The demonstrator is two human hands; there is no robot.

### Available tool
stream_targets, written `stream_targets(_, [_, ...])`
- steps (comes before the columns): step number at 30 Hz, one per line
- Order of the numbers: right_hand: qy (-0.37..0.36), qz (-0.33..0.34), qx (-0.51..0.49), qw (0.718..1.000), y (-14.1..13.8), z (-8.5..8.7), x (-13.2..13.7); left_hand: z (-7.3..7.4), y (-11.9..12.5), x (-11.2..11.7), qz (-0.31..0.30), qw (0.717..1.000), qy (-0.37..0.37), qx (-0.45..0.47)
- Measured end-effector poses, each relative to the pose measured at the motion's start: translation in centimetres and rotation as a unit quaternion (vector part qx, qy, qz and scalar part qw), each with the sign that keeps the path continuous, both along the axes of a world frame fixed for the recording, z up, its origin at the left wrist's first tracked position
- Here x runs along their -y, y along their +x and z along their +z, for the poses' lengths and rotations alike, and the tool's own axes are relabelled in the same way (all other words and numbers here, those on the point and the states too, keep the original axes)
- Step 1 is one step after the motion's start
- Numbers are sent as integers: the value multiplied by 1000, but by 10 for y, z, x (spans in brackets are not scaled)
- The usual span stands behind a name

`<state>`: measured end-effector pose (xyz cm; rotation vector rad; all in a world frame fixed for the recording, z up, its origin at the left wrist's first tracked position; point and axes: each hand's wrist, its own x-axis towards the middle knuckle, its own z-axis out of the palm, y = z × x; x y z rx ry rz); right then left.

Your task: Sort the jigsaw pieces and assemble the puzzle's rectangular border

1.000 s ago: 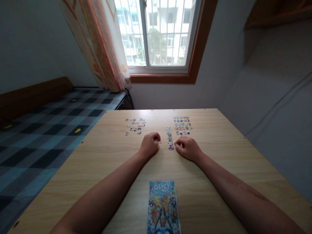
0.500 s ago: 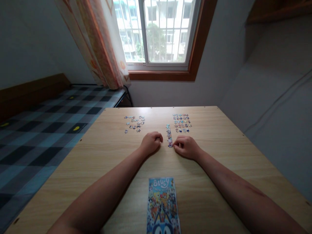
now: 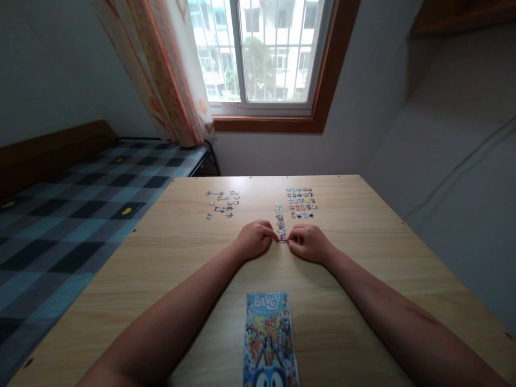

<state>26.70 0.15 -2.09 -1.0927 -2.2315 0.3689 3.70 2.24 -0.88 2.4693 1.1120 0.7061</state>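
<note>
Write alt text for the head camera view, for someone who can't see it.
The left hand and right hand meet fingertips at the near end of a strip of joined puzzle pieces on a wooden table. Beyond lie loose pieces left, tidy rows right; a picture card lies nearest.

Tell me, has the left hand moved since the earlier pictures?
Yes. The left hand slid right, closing the gap to the puzzle strip; its fingertips now reach it.

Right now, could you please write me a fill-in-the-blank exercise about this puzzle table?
The left hand and right hand meet at the ____ end of the narrow strip of joined colourful puzzle pieces.
The scattered loose pieces lie to its ____.
The neatly gridded pieces lie to its ____.
Missing: near; left; right.
</note>
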Motion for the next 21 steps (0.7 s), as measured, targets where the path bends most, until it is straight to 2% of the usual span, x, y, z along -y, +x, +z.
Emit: stream_targets(21, [-5, 5, 7, 1000, -1, 1, 0, -3, 0, -2, 11, 1000, -6, -4])
